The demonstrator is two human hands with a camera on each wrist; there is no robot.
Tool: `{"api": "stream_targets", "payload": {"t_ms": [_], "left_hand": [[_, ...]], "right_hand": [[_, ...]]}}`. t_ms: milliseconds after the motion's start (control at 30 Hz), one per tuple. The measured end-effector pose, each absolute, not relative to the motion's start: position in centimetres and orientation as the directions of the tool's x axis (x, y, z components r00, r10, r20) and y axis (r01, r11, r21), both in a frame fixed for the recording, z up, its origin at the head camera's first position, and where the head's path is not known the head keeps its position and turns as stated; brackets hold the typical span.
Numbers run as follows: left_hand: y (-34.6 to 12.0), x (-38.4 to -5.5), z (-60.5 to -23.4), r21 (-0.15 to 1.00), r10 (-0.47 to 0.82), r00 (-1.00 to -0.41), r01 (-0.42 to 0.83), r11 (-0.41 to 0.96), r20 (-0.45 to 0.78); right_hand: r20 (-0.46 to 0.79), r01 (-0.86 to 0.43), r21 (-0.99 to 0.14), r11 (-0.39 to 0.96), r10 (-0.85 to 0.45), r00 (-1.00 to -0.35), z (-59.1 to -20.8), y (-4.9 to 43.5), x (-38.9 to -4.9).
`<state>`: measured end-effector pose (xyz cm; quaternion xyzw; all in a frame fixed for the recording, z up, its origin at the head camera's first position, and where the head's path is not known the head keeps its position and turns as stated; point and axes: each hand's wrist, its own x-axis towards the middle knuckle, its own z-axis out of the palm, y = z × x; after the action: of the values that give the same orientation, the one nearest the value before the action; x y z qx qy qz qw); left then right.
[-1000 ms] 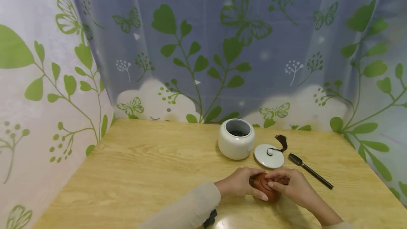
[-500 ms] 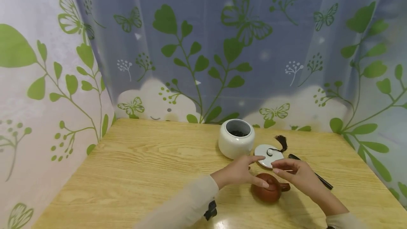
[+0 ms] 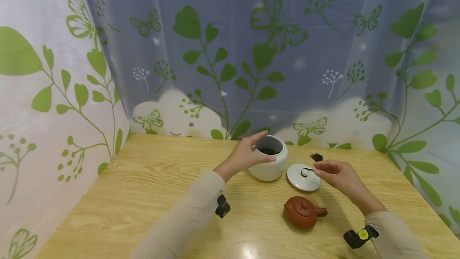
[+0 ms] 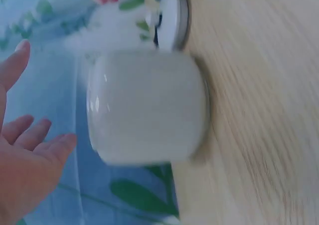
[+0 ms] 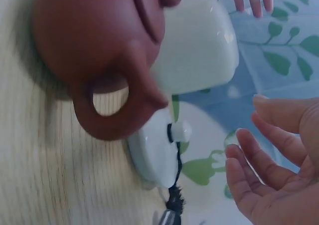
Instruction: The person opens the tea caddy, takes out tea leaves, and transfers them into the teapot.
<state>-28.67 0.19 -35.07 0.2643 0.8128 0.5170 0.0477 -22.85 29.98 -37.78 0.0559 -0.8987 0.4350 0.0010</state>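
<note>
In the head view my left hand (image 3: 242, 156) is spread beside the mouth of a white ceramic jar (image 3: 266, 170), thumb and fingers overlapping its rim. Dark tea leaves (image 3: 268, 151) lie inside the jar. The left wrist view shows those fingers apart from the jar wall. My right hand (image 3: 338, 174) hovers over the right side of the white jar lid (image 3: 300, 183), its fingers loosely bent with nothing between them. The lid lies on the table, with a dark tassel (image 3: 316, 157) tied to its knob. A reddish-brown clay teapot (image 3: 301, 216), its own lid on, stands nearer me.
The tip of the dark tea scoop (image 5: 169, 218) shows below the lid in the right wrist view; in the head view the right hand and forearm hide it. The wooden table (image 3: 172, 167) ends against a patterned curtain (image 3: 230, 51).
Both hands have let go of the teapot, leaving it lidded on the table. My left hand has moved up and left to the jar; the right has moved up and right, over the lid's edge.
</note>
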Motion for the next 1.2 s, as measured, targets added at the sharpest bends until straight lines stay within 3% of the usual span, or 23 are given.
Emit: {"api": "stream_targets", "payload": {"t_ms": [400, 767, 1200], "left_hand": [[-1.0, -31.2, -39.6, 0.888, 0.275, -0.945, 0.272, 0.372, 0.174], [0.4, -30.6, -41.1, 0.899, 0.271, -0.950, 0.249, 0.360, 0.155], [0.7, -30.6, -41.7, 0.891, 0.250, -0.950, 0.270, 0.364, 0.185]], "right_hand": [[0.072, -0.119, -0.788, 0.604, -0.102, -0.992, -41.0, 30.0, -26.7], [-0.003, -0.073, -0.766, 0.639, -0.117, -0.993, -42.3, 29.3, -27.2], [0.039, -0.104, -0.729, 0.677, -0.112, -0.993, -42.4, 29.2, -27.3]]}}
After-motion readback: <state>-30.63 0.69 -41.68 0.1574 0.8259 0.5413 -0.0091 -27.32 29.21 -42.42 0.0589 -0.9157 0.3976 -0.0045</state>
